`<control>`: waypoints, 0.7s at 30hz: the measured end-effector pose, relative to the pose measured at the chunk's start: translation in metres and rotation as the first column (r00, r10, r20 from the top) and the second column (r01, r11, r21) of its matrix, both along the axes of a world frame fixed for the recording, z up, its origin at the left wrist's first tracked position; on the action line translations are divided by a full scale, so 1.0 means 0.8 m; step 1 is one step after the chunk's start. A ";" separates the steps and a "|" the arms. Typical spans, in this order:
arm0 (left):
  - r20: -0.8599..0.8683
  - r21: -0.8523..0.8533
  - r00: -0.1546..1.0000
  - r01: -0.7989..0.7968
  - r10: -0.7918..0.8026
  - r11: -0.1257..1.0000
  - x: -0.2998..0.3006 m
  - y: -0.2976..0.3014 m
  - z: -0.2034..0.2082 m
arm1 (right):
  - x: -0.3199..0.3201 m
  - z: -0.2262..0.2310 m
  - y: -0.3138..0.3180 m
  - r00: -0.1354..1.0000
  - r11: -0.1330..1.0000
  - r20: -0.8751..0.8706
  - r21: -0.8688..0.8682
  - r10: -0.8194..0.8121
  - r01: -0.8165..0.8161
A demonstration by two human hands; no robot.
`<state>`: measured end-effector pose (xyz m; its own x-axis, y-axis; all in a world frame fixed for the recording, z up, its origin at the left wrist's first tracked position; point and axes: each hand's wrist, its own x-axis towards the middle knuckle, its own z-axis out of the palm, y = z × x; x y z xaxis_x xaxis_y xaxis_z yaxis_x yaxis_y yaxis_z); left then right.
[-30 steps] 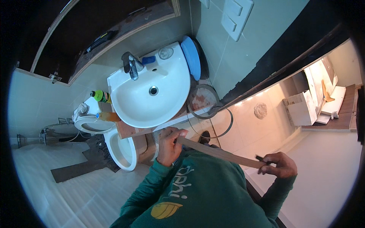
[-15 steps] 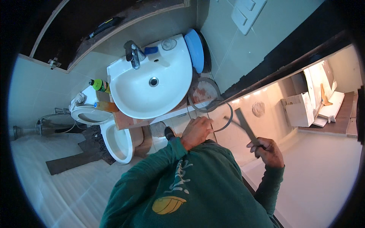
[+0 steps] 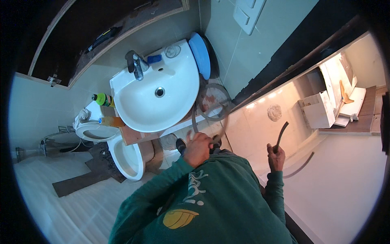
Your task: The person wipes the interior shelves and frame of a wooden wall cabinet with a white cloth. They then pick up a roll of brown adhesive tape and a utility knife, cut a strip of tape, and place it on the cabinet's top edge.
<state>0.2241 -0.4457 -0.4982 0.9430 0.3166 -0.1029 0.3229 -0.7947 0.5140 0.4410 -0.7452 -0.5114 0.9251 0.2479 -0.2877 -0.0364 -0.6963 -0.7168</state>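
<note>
In front of my torso, my left hand is closed on a looped coil of flexible grey strip, whose loops reach up beside the sink. Some of the coil is blurred or hidden behind the hand. Farther right, my right hand grips a dark grey strip that sticks up from the fist and bends at its tip. A curved length of similar strip shows to the right of that hand. Whether these lengths join the coil, I cannot tell.
A toilet, a green bottle and an orange bottle are left of the sink. A blue basin leans against the wall. At right, a white box and boards lie beyond the doorway edge.
My right hand has moved left and slightly down, and its strip now points upward with a bend. My left hand has shifted slightly left and down, with the coil's loops moving too.
</note>
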 end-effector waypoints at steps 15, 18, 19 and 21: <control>0.108 -0.537 0.863 -0.367 0.493 0.759 -0.046 0.014 0.030 | -0.047 -0.051 0.288 0.580 0.635 0.259 -0.277 0.772 -0.721; 0.040 -0.467 0.838 -0.466 0.545 0.751 -0.050 0.024 0.052 | -0.046 -0.065 0.298 0.530 0.577 0.231 -0.370 0.816 -0.728; 0.031 -0.410 0.833 -0.493 0.552 0.767 -0.053 0.029 0.064 | -0.046 -0.069 0.296 0.503 0.556 0.237 -0.386 0.831 -0.737; 0.115 -0.409 0.768 -0.541 0.630 0.735 -0.062 0.037 0.076 | -0.050 -0.051 0.278 0.518 0.623 0.353 -0.346 0.779 -0.702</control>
<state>0.1741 -0.4159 -0.4375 0.5882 0.8006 -0.1145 0.5025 -0.2508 0.8274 0.4013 -0.5225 -0.5519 0.4463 0.8948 -0.0095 0.8203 -0.4133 -0.3954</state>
